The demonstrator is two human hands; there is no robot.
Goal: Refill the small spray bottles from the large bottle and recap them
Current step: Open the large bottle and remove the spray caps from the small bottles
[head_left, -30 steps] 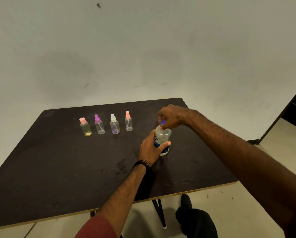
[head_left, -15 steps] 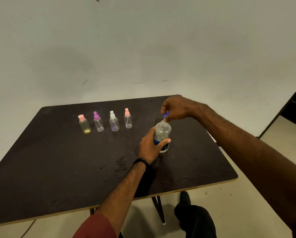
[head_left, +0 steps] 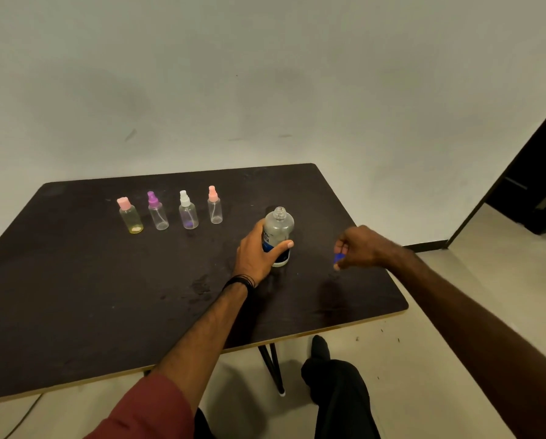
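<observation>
The large clear bottle (head_left: 278,229) with a blue label stands upright on the dark table (head_left: 107,296), its neck open and uncapped. My left hand (head_left: 256,251) grips its body. My right hand (head_left: 360,247) pinches the blue cap (head_left: 339,257) low over the table, to the right of the bottle. Several small spray bottles stand capped in a row at the back left: a yellowish one with a pink cap (head_left: 130,217), one with a purple sprayer (head_left: 157,212), one with a white sprayer (head_left: 187,211) and one with a pink sprayer (head_left: 214,205).
A plain wall rises behind the table. The table's right edge (head_left: 392,280) lies just beside my right hand. A dark doorway (head_left: 534,185) opens at the far right. My legs and a table leg (head_left: 273,365) show below the front edge.
My right hand has taken the blue cap off the large bottle and carried it down to the right. My left hand still holds the bottle.
</observation>
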